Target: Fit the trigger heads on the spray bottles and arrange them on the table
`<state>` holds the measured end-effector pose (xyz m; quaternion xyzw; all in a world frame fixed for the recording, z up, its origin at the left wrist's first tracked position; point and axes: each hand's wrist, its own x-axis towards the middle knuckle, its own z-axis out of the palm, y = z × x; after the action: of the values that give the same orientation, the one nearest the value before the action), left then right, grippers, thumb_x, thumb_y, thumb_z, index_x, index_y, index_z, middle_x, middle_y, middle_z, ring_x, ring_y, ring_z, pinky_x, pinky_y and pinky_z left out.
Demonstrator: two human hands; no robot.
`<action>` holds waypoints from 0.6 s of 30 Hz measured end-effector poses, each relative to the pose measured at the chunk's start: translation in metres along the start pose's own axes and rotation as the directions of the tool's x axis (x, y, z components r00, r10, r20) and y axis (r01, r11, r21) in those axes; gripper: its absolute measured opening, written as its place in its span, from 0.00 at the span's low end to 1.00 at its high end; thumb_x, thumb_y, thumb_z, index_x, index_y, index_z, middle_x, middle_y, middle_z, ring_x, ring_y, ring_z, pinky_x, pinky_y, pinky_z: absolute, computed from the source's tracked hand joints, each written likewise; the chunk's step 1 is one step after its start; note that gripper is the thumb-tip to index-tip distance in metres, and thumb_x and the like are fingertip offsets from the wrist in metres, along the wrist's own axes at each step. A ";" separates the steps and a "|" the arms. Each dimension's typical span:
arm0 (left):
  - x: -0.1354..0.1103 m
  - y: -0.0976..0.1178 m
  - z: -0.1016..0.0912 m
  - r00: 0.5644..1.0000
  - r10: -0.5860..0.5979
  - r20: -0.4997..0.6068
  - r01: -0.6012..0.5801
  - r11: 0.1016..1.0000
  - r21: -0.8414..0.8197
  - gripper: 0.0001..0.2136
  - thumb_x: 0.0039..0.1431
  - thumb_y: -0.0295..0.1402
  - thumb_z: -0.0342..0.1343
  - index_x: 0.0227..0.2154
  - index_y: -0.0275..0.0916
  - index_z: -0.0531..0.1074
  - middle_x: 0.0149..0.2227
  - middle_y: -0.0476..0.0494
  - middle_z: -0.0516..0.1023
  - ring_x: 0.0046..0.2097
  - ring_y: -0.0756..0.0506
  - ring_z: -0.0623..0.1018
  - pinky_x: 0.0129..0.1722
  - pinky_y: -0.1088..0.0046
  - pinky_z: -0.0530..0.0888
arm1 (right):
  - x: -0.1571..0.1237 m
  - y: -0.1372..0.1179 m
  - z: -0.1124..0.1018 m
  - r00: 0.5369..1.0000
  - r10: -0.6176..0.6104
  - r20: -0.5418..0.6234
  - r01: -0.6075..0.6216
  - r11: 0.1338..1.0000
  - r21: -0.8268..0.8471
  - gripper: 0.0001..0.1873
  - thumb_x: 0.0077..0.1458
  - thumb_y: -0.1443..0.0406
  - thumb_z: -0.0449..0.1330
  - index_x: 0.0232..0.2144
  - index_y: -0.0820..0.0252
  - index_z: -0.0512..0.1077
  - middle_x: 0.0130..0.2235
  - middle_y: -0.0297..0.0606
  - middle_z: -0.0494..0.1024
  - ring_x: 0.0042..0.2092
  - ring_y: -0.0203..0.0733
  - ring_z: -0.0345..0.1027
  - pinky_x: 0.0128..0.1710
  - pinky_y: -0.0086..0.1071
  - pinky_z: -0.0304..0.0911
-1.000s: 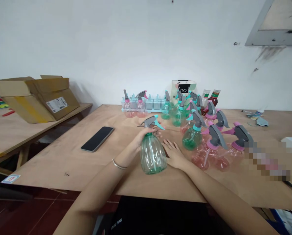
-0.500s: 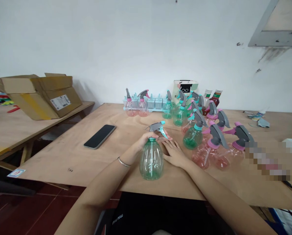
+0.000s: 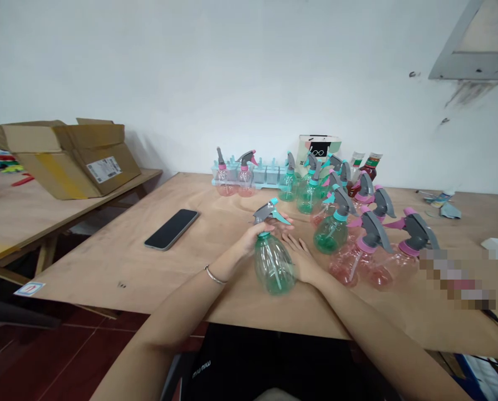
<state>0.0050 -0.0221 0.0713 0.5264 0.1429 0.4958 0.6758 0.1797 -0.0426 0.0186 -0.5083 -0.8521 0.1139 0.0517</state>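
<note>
We record one green spray bottle in the left hand, at the near middle of the desk. The left fingers are closed around its neck, thumb on our side, the others wrapping behind. We find the long axis tilted off vertical: the grey trigger head lies to the upper left, and the base to the lower right. We cannot tell whether the base touches the desk. The aqua nozzle points rightward and somewhat upward; the aqua lever slants down to the right beneath it.

The right hand lies palm down on the desk, just beside and partly behind the bottle. Its fingers are stretched out, slightly spread, and grip nothing; we cannot tell whether the hand touches the bottle.

Right of this hand we note an upright green bottle with an aqua collar and, next to it, pink bottles with grey-and-pink heads. A dark phone lies flat to the left, its long axis running obliquely away from us toward the right.
</note>
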 end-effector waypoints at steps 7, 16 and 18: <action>0.001 0.002 -0.005 0.985 0.157 -0.074 -0.147 0.980 0.134 0.07 0.38 0.36 0.54 0.21 0.39 0.69 0.22 0.45 0.71 0.38 0.39 0.78 0.44 0.59 0.72 | 0.001 0.000 0.001 1.000 0.003 0.005 -0.003 1.000 0.001 0.38 0.59 0.54 0.50 0.67 0.64 0.49 0.70 0.47 0.42 0.71 0.49 0.32 0.68 0.51 0.32; -0.001 0.004 -0.002 0.988 0.100 -0.115 -0.091 0.993 0.082 0.11 0.37 0.37 0.54 0.26 0.39 0.71 0.28 0.43 0.75 0.41 0.37 0.78 0.41 0.60 0.72 | -0.002 -0.004 -0.004 1.000 0.015 0.019 -0.014 1.000 -0.007 0.40 0.60 0.52 0.51 0.67 0.66 0.48 0.70 0.47 0.41 0.71 0.49 0.32 0.68 0.49 0.31; 0.000 0.005 -0.003 0.987 0.129 -0.101 -0.115 0.984 0.137 0.08 0.37 0.38 0.53 0.21 0.39 0.68 0.22 0.44 0.71 0.37 0.38 0.77 0.39 0.61 0.72 | -0.001 -0.003 -0.002 1.000 0.017 0.011 -0.017 1.000 -0.011 0.39 0.60 0.52 0.50 0.67 0.66 0.49 0.70 0.46 0.41 0.71 0.49 0.32 0.68 0.49 0.32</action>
<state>0.0005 -0.0206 0.0740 0.5493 0.1791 0.5540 0.5995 0.1779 -0.0443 0.0215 -0.5153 -0.8485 0.1124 0.0431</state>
